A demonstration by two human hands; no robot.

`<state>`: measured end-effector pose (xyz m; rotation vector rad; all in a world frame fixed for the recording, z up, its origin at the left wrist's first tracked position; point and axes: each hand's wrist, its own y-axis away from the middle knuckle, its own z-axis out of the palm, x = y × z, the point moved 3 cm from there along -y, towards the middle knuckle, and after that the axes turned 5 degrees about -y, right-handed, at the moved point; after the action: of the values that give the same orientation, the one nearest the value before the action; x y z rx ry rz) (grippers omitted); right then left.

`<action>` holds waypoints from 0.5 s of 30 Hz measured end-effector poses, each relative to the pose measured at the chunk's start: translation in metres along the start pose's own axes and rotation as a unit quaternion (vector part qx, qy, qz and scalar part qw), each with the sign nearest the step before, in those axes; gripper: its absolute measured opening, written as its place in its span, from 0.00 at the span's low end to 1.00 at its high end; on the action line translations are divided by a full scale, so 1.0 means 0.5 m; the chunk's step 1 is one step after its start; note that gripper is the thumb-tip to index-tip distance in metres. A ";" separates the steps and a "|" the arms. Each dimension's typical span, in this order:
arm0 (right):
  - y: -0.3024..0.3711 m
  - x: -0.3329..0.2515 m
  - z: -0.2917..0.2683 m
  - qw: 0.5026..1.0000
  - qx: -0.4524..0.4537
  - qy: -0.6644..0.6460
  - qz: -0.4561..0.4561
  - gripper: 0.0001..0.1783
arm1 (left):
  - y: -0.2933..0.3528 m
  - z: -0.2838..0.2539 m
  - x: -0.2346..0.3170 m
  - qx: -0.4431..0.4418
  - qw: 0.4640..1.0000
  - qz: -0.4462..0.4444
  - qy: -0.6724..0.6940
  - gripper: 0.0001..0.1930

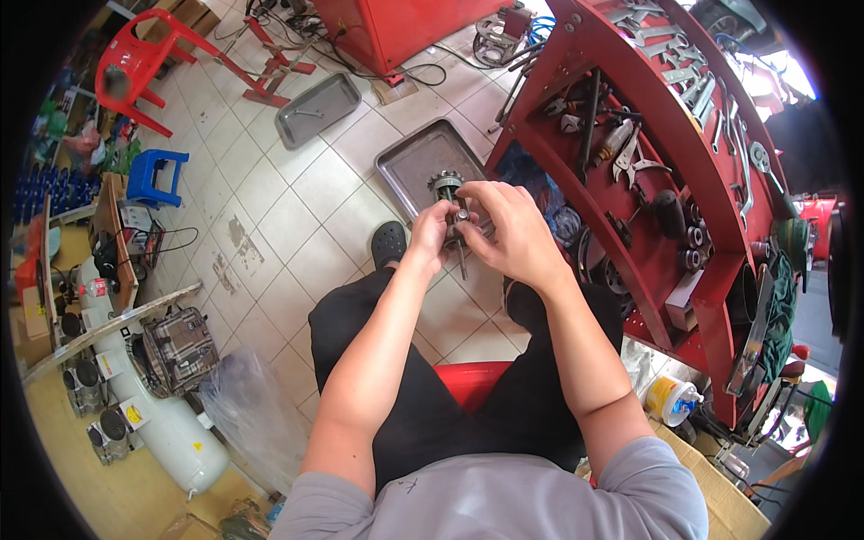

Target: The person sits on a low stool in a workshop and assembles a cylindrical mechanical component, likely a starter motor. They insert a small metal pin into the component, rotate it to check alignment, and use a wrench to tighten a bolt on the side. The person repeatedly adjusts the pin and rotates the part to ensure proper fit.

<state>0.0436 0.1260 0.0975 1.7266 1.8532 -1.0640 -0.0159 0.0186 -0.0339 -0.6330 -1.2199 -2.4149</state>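
Note:
Between my knees, both hands hold a dark metal gear assembly (445,183) with a toothed ring at its far end. A thin metal rod sticks out of it toward me. My left hand (433,236) is closed round its left side, the thumb lying along it. From the right, my right hand (508,229) curls over it, with fingertips near the toothed end and the thumb lower down by the rod. My fingers hide much of the middle. Just beyond and partly under the part lies a shallow grey metal tray (396,160) on the floor.
A second tray (297,135) with a small tool lies farther off. On my right, a red tool rack (648,99) holds wrenches and pliers. A blue stool (157,176) and red chair (144,45) stand left. Nearer left is a white tank (171,441).

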 end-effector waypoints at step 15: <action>0.000 0.040 0.020 0.987 -0.047 -0.121 0.096 0.19 | -0.040 -0.039 -0.043 -0.022 0.993 -0.087 -0.075 0.18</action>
<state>0.0381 0.1321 0.0766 1.6066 1.5301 -1.0404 -0.0126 0.0163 -0.0690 -0.7611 -1.3357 -2.5837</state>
